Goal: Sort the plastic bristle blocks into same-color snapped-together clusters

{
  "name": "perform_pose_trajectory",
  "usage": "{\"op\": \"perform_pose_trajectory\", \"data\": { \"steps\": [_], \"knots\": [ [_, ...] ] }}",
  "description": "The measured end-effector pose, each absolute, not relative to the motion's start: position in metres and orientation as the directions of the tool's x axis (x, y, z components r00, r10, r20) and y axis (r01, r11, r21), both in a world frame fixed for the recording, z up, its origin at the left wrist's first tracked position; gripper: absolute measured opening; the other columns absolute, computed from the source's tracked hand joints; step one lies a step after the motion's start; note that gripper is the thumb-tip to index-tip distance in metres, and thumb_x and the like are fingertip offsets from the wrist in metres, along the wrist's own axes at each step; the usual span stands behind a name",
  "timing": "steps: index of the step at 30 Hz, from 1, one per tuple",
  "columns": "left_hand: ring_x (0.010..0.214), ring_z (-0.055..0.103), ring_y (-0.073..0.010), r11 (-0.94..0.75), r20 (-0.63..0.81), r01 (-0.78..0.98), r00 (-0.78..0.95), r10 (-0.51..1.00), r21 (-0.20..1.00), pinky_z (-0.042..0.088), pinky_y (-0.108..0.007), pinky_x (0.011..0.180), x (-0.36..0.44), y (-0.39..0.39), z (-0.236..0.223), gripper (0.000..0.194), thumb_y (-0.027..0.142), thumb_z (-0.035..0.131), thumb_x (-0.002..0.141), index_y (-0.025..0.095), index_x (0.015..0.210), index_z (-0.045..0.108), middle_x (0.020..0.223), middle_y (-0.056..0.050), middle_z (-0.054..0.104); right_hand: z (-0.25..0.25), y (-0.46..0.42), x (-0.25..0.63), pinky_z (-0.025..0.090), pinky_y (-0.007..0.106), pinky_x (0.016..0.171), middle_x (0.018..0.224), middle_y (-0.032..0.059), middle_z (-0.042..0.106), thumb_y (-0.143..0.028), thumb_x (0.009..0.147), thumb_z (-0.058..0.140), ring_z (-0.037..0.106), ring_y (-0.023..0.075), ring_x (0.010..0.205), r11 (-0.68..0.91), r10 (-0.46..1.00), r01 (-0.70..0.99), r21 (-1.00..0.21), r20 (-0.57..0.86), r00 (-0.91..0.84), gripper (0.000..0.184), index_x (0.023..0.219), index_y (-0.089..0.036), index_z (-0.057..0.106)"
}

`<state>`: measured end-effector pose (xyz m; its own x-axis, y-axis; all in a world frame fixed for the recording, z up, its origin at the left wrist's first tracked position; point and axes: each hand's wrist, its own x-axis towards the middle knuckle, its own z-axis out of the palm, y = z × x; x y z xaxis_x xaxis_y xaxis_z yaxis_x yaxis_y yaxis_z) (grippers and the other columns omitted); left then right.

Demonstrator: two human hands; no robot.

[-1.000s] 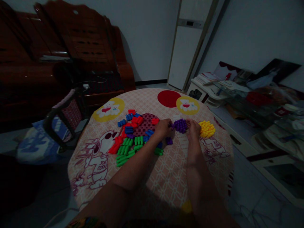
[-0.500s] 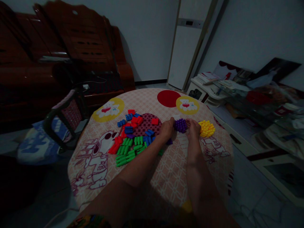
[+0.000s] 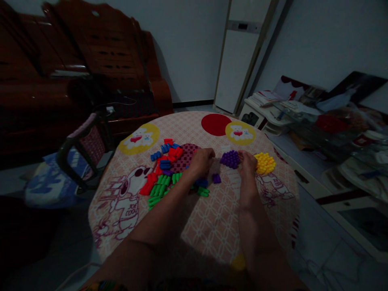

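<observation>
A purple cluster (image 3: 230, 159) of knobbly plastic building pieces sits right of the table's middle. My right hand (image 3: 248, 162) is at its right side, fingers bent and closed against its edge. To the left, my left hand (image 3: 202, 162) is over the loose pieces, back of the hand up; its fingertips are mostly hidden. Between and below the hands lies a small purple piece (image 3: 216, 178). A yellow cluster (image 3: 265, 163) stands just right of my right hand. Loose green pieces (image 3: 159, 186), red pieces (image 3: 147, 184) and blue pieces (image 3: 165, 165) are heaped left of my left hand.
The round table has a patterned cloth (image 3: 209, 226). A folding chair (image 3: 86, 145) stands at its left, a wooden sofa (image 3: 106, 52) behind. On the right is a low cabinet with a cluttered glass top (image 3: 315, 129). A tall white unit (image 3: 236, 60) stands at the back.
My left hand has moved left, away from the purple cluster and over the loose pieces, covering a red piece. My right hand stays at the cluster's right edge.
</observation>
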<state>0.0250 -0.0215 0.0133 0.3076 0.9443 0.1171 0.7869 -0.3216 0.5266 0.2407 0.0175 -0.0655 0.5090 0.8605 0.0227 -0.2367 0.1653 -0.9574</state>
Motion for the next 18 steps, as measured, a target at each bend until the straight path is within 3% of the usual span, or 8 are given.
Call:
{"op": "perform_pose_trajectory", "data": {
  "steps": [8, 14, 18],
  "knots": [
    [0.101, 0.07, -0.0283, -0.39, -0.1, 0.839, 0.456, 0.884, 0.379, 0.052, -0.032, 0.084, 0.04, -0.058, 0.001, 0.02, 0.029, 0.074, 0.08, 0.019, 0.097, 0.076, 0.103, -0.013, 0.076, -0.061, 0.017, 0.237, 0.054, 0.024, 0.062, 0.062, -0.0014, 0.07, -0.025, 0.067, 0.062, 0.066, 0.0137, 0.061, 0.146, 0.82, -0.276, -0.95, -0.04, 0.571, 0.009, 0.067, -0.018, 0.067],
    [0.093, 0.07, -0.0224, -0.424, -0.035, 0.768, 0.5, 0.866, 0.48, 0.051, -0.029, 0.084, 0.048, -0.047, -0.002, 0.013, 0.018, 0.068, 0.083, 0.018, 0.095, 0.073, 0.098, -0.008, 0.075, -0.065, 0.018, 0.239, 0.056, 0.026, 0.063, 0.063, -0.0012, 0.07, -0.029, 0.068, 0.066, 0.068, 0.0152, 0.064, 0.155, 0.829, -0.25, -0.956, -0.012, 0.559, 0.011, 0.071, -0.018, 0.068],
    [0.096, 0.068, -0.0214, -0.449, 0.102, 0.759, 0.459, 0.883, 0.472, 0.051, -0.029, 0.088, 0.058, -0.03, 0.002, 0.013, 0.017, 0.064, 0.086, 0.018, 0.096, 0.072, 0.101, -0.007, 0.073, -0.067, 0.02, 0.241, 0.056, 0.026, 0.063, 0.063, -0.0012, 0.07, -0.031, 0.068, 0.067, 0.068, 0.0155, 0.065, 0.175, 0.835, -0.24, -0.955, 0.015, 0.55, 0.012, 0.07, -0.018, 0.067]
  ]
}}
